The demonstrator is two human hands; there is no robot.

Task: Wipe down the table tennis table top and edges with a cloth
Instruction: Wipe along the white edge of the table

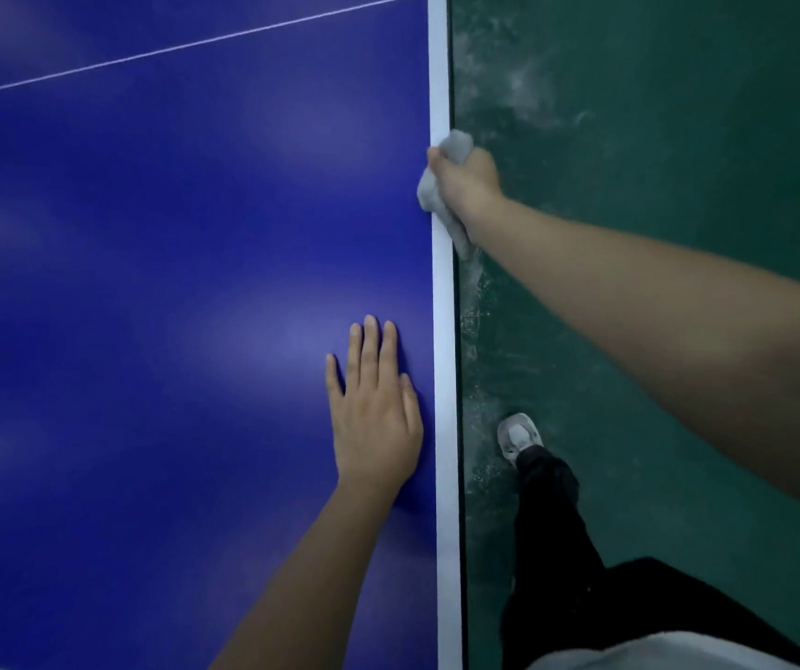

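The blue table tennis table top (pixel 170 282) fills the left of the view, with a white stripe (pixel 442 379) running along its right edge. My right hand (pixel 465 183) grips a crumpled grey cloth (pixel 436 200) and holds it against that edge, fingers wrapped over the side. My left hand (pixel 373 408) lies flat on the blue surface beside the stripe, nearer to me, fingers straight and together.
A thin white line (pixel 185 45) crosses the table top at the far end. Right of the table is scuffed green floor (pixel 654 137). My leg in dark trousers and a white shoe (pixel 517 436) stand on the floor close to the edge.
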